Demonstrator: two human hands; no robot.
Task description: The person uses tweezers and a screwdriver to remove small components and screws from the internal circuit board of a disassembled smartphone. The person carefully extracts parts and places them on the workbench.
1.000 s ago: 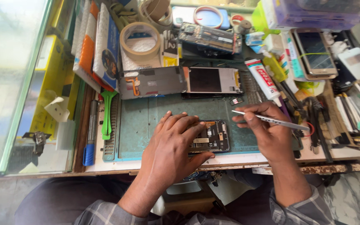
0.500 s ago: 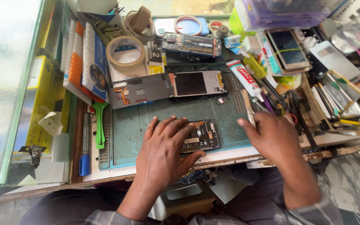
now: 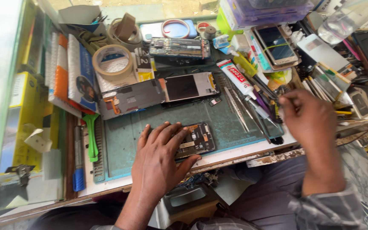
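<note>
My left hand (image 3: 160, 159) lies flat with spread fingers on an opened phone (image 3: 200, 138), its circuit board showing, and pins it to the green work mat (image 3: 124, 136) near the bench's front edge. The thumb rests at the phone's lower edge. To the right, off the mat, my right hand (image 3: 309, 117) is blurred, with its curled fingers at a cluster of hand tools (image 3: 273, 106). Whether it holds anything is unclear. Metal tweezers (image 3: 237, 108) lie on the mat between the two hands.
Behind the mat lie a phone screen (image 3: 188, 87) and a grey back panel (image 3: 128, 100). A tape roll (image 3: 112, 59), a white glue tube (image 3: 237, 76), a green tool (image 3: 91, 136), a blue pen (image 3: 78, 170) and stacked phones (image 3: 277, 44) crowd the bench.
My right hand has left the opened phone and swung right to the tool cluster; the tweezers it held are no longer seen in it. My left hand stays pressed on the phone.
</note>
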